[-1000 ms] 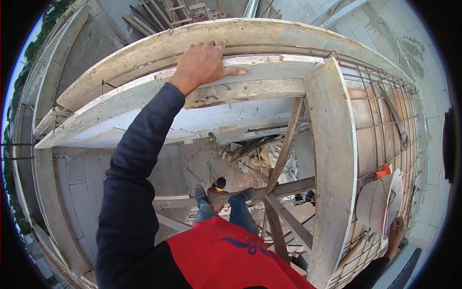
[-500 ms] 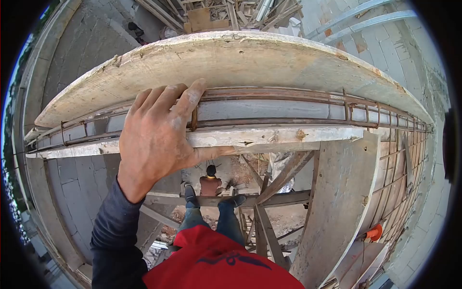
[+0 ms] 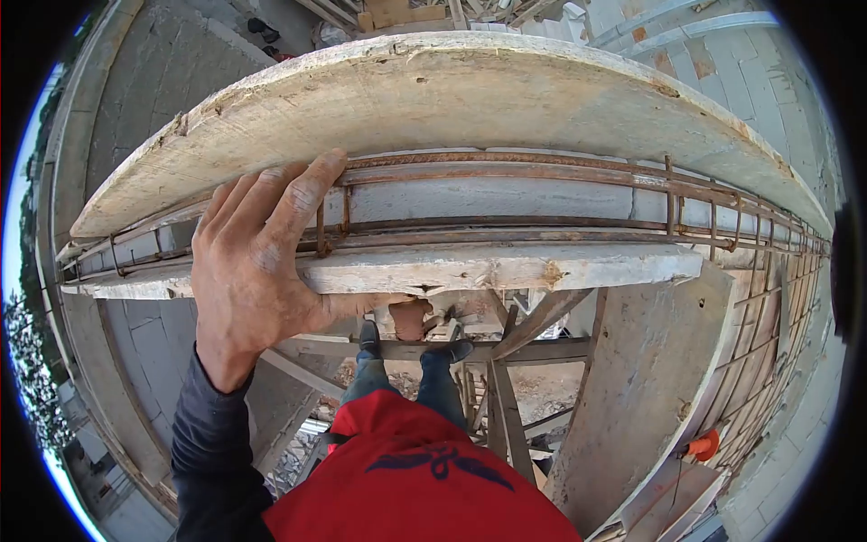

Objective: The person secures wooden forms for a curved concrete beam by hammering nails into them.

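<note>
My left hand (image 3: 257, 262) is wrapped over the edge of the near formwork board (image 3: 506, 266), its thumb below the board and its fingers over the top by the rebar. Rusty rebar with stirrups (image 3: 542, 170) runs along the gap between this board and the taller far plank (image 3: 470, 99). Pale blocks (image 3: 506, 200) show beneath the bars. My right hand is out of view.
My feet (image 3: 369, 336) stand on a wooden beam (image 3: 542, 350) high above rubble. A person (image 3: 411, 320) is below. Diagonal props (image 3: 542, 323), a wide panel (image 3: 637, 379) and an orange cone-shaped object (image 3: 703, 445) are at the right.
The view has shifted, and my left hand with the board edge appears further left. The person below is now partly hidden behind the near board.
</note>
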Motion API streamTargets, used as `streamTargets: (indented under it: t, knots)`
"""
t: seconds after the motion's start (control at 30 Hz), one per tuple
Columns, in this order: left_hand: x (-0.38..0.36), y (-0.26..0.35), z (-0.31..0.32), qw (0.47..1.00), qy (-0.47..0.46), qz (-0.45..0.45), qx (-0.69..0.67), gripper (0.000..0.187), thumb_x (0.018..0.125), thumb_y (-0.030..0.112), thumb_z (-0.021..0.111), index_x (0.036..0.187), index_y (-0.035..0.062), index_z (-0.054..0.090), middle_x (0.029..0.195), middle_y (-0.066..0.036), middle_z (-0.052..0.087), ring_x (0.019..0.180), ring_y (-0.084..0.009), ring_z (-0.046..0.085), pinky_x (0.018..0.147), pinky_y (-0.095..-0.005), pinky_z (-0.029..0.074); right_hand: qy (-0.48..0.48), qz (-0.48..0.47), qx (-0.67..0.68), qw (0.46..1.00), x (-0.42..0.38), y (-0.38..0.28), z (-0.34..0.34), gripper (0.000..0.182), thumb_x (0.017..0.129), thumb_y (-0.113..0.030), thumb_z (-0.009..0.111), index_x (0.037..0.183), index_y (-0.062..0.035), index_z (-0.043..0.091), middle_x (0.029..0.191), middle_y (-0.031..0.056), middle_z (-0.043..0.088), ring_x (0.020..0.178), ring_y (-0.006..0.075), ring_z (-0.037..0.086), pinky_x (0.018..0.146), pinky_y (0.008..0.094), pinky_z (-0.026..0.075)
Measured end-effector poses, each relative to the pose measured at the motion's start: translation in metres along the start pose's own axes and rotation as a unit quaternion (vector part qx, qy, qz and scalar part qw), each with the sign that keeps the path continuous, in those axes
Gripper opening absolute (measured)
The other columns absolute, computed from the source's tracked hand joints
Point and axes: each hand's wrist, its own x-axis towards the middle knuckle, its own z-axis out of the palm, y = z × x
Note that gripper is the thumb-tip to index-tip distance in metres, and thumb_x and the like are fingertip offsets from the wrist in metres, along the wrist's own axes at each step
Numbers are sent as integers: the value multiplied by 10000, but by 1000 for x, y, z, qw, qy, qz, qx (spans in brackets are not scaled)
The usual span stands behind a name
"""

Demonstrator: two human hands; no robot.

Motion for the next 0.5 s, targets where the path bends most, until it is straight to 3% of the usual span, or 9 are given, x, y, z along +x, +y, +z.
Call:
streamTargets:
  t: [0.07, 0.17, 0.2, 0.27, 0.3, 0.33, 0.37, 0.47, 0.5]
  knots:
    - [-2, -2, 3, 1000, 3, 0, 7, 1069, 415, 715, 798, 1254, 94, 568, 1044, -153, 667, 964, -320, 652, 877, -436, 511, 30, 2, 68, 997, -2, -2, 4, 398, 967, -235, 466, 1253, 41, 486, 1059, 124, 628, 973, 236, 581, 861, 368, 465]
    - [-3, -1, 4, 1000, 13, 13, 7, 988, 497, 727, 757, 1213, 68, 587, 994, -177, 667, 914, -319, 663, 820, -432, 528, 77, -9, 252, 965, 12, 24, 6, 369, 970, -208, 459, 1237, 46, 490, 1000, 111, 654, 914, 205, 607, 824, 323, 489]
    - [-2, -1, 5, 999, 29, 14, 11, 963, 538, 758, 719, 1177, 47, 607, 958, -195, 667, 872, -323, 671, 790, -434, 534, 92, 29, 165, 982, -29, -51, 28, 464, 1005, -255, 410, 1342, 64, 404, 1205, 137, 609, 1073, 234, 571, 973, 344, 446]
    - [-3, -1, 3, 999, 20, 46, 23, 968, 564, 778, 685, 1183, 38, 603, 947, -226, 665, 845, -337, 679, 772, -432, 541, 91, -110, 198, 970, -3, 5, 14, 422, 1007, -218, 390, 1324, 60, 413, 1172, 196, 607, 1054, 288, 590, 944, 363, 474]
    - [-3, -3, 4, 998, 27, 49, 21, 966, 589, 792, 651, 1183, 31, 603, 913, -222, 669, 823, -338, 680, 754, -430, 543, 153, -69, 204, 964, 5, 17, 11, 415, 1026, -223, 327, 1233, 116, 447, 1229, 174, 579, 1162, 276, 541, 986, 359, 449]
    - [-2, -4, 5, 998, 35, 53, 19, 967, 615, 806, 617, 1183, 24, 602, 879, -218, 673, 801, -339, 681, 735, -428, 545, 214, -1, 259, 942, -19, -25, 24, 410, 1016, -224, 359, 1221, 116, 460, 1211, 177, 586, 1137, 268, 559, 943, 343, 483]
    - [-3, -5, 5, 996, 38, 77, 19, 967, 615, 806, 617, 1183, 24, 602, 879, -218, 673, 801, -339, 681, 735, -428, 545, 322, 47, 145, 935, -50, -66, 34, 385, 994, -214, 425, 1214, 97, 479, 1176, 177, 598, 1076, 255, 593, 901, 332, 513]
    - [-2, -8, 8, 994, 55, 100, 5, 939, 686, 808, 549, 1177, 9, 607, 790, -208, 671, 760, -344, 681, 697, -427, 544, 362, -62, 141, 920, -92, -73, 20, 322, 961, -185, 507, 1166, 62, 512, 1117, 177, 609, 975, 252, 622, 865, 337, 536]
    - [0, -10, 10, 992, 68, 101, -13, 921, 714, 803, 522, 1170, 8, 612, 769, -204, 670, 757, -345, 679, 688, -430, 541, 374, -88, 145, 912, -134, -112, 24, 294, 955, -170, 521, 1145, 54, 518, 1099, 175, 611, 950, 252, 626, 852, 341, 543]
